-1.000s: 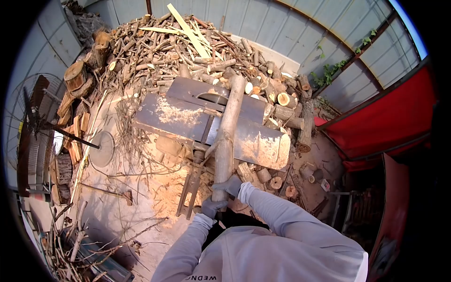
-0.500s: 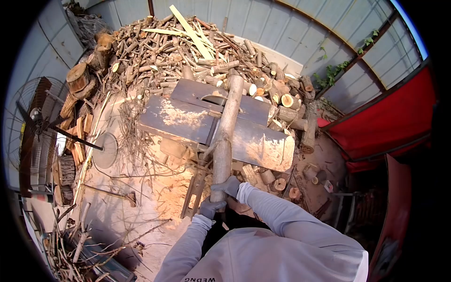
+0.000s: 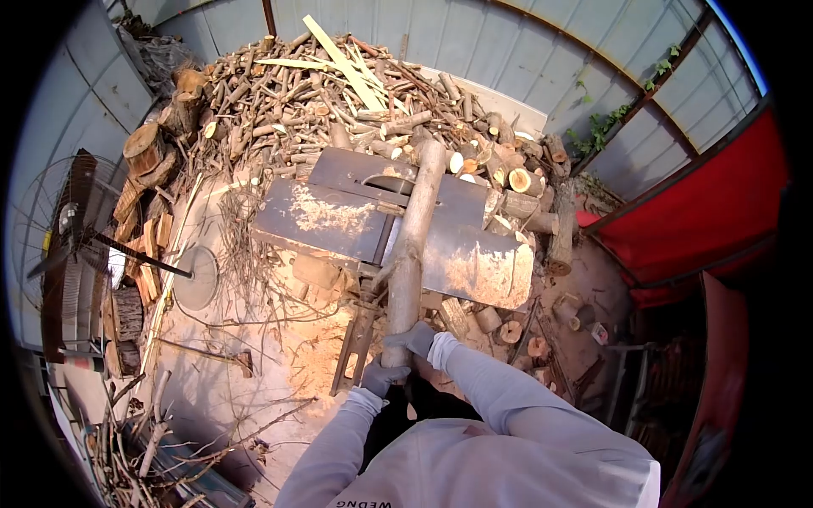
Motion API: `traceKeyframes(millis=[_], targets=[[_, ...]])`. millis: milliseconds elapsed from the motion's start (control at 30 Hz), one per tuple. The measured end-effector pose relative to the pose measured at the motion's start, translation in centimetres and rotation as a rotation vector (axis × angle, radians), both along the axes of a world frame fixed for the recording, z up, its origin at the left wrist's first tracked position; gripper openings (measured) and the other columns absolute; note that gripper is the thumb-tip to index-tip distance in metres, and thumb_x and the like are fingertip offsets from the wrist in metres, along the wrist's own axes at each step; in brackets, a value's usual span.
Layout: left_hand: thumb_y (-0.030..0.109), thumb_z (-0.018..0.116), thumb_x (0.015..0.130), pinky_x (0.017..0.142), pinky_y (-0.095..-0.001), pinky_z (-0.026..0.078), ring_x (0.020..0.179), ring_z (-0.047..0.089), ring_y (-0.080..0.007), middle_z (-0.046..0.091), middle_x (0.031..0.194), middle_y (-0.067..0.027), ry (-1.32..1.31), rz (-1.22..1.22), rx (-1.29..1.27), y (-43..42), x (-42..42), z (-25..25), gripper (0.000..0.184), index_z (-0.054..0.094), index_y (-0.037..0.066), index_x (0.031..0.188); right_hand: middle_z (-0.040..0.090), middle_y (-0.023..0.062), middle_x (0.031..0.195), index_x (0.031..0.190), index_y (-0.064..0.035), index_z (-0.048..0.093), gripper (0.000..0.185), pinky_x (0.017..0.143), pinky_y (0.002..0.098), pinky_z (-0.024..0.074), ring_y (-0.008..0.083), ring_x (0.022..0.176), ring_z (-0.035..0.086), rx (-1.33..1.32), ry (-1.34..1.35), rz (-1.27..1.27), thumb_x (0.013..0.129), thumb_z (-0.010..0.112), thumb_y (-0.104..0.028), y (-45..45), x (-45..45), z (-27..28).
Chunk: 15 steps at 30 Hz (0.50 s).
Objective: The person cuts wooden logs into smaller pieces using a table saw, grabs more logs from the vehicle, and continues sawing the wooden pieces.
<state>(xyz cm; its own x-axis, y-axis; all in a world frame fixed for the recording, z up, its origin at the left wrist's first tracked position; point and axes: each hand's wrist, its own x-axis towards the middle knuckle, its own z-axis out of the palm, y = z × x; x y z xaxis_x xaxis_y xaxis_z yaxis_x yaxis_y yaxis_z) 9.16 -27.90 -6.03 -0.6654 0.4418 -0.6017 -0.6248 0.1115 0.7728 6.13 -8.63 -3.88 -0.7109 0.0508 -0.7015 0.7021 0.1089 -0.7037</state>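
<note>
A long, bark-covered log (image 3: 412, 241) lies lengthwise across a dark metal saw table (image 3: 339, 229), its near end hanging past the table's edge toward me. Both my hands wear grey gloves. My left hand (image 3: 383, 377) is closed round the log's near end, on its left side. Slightly farther up, my right hand (image 3: 413, 339) grips the log from above and the right. A curved saw blade (image 3: 389, 182) shows in a slot just left of the log's far part. Sawdust coats parts of the tabletop.
Behind the table rises a big heap of cut branches and logs (image 3: 279, 110). A standing fan (image 3: 72, 224) is at the left, with twiggy branches (image 3: 135, 449) below it. Short log pieces (image 3: 509, 332) lie right of the table. A red sheet (image 3: 699, 212) hangs at the right.
The view has shifted slightly. Both hands keep their hold on the log, which lies almost as before across the table.
</note>
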Motion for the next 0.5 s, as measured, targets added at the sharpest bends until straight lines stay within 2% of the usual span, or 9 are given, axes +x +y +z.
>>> traceKeyframes(millis=[67,133,167,233,267,367,467,500], targets=[[0.021,0.090,0.068,0.077,-0.0335,0.058,0.088,0.070,-0.0201,0.070,0.108,-0.0138,-0.061,0.034,0.017,0.4,1.6,-0.2,0.069,0.060,-0.004,0.125,0.073,0.0222,0.097,0.107,0.0156,0.067,0.079,0.070,0.0404,0.0565,0.0287,0.083,0.072,0.070,-0.087,0.029,0.060,0.092,-0.044,0.5,0.6,-3.6],[0.021,0.090,0.068,0.076,-0.0334,0.058,0.088,0.070,-0.0200,0.070,0.106,-0.0132,-0.048,0.129,0.095,1.5,1.6,0.1,0.068,0.060,-0.004,0.124,0.073,0.0191,0.100,0.109,0.0097,0.069,0.065,0.075,0.0381,0.0582,0.0250,0.087,0.072,0.061,-0.076,0.043,0.067,0.091,-0.034,1.0,0.5,-3.9],[0.020,0.090,0.067,0.075,-0.0336,0.058,0.085,0.069,-0.0199,0.070,0.103,-0.0135,0.015,0.128,0.020,1.7,2.0,0.3,0.069,0.059,-0.004,0.123,0.073,0.0181,0.102,0.110,0.0077,0.069,0.060,0.077,0.0373,0.0588,0.0238,0.089,0.072,0.058,-0.073,0.048,0.069,0.091,-0.030,1.3,0.7,-4.0],[0.021,0.090,0.066,0.075,-0.0338,0.058,0.085,0.069,-0.0199,0.070,0.103,-0.0138,0.039,0.093,-0.049,2.2,2.3,0.6,0.069,0.059,-0.005,0.123,0.073,0.0177,0.101,0.112,0.0064,0.069,0.058,0.073,0.0385,0.0592,0.0249,0.086,0.072,-0.086,-0.087,-0.015,0.070,0.090,-0.029,1.6,0.8,-0.4],[0.022,0.090,0.066,0.075,-0.0341,0.058,0.085,0.069,-0.0199,0.070,0.102,-0.0141,0.069,0.057,-0.115,2.4,2.2,0.7,0.070,0.058,-0.005,0.123,0.073,0.0177,0.101,0.112,0.0064,0.069,0.058,0.073,0.0385,0.0592,0.0249,0.086,0.072,-0.084,-0.088,-0.012,0.070,0.090,-0.029,1.5,1.0,-0.7],[0.025,0.090,0.065,0.074,-0.0348,0.058,0.086,0.068,-0.0200,0.069,0.104,-0.0154,0.089,-0.001,-0.094,2.5,1.9,1.6,0.073,0.057,-0.005,0.123,0.072,0.0161,0.100,0.114,0.0058,0.068,0.057,0.071,0.0388,0.0595,0.0244,0.083,0.072,-0.137,-0.023,-0.131,0.071,0.090,-0.025,1.2,1.8,-1.6],[0.026,0.090,0.065,0.076,-0.0344,0.057,0.089,0.068,-0.0194,0.069,0.106,-0.0141,0.088,-0.024,0.017,2.8,3.2,-2.9,0.075,0.056,-0.005,0.124,0.072,0.0147,0.099,0.112,0.0045,0.068,0.053,0.072,0.0378,0.0596,0.0230,0.082,0.071,-0.061,0.010,-0.219,0.071,0.089,-0.021,1.0,3.3,0.6],[0.026,0.090,0.065,0.076,-0.0344,0.057,0.089,0.068,-0.0194,0.069,0.106,-0.0141,0.087,-0.017,0.022,2.7,3.0,-2.6,0.075,0.056,-0.005,0.124,0.072,0.0142,0.098,0.111,0.0050,0.067,0.050,0.073,0.0370,0.0595,0.0222,0.082,0.071,-0.108,0.048,-0.311,0.072,0.088,-0.019,0.6,3.7,2.9]])
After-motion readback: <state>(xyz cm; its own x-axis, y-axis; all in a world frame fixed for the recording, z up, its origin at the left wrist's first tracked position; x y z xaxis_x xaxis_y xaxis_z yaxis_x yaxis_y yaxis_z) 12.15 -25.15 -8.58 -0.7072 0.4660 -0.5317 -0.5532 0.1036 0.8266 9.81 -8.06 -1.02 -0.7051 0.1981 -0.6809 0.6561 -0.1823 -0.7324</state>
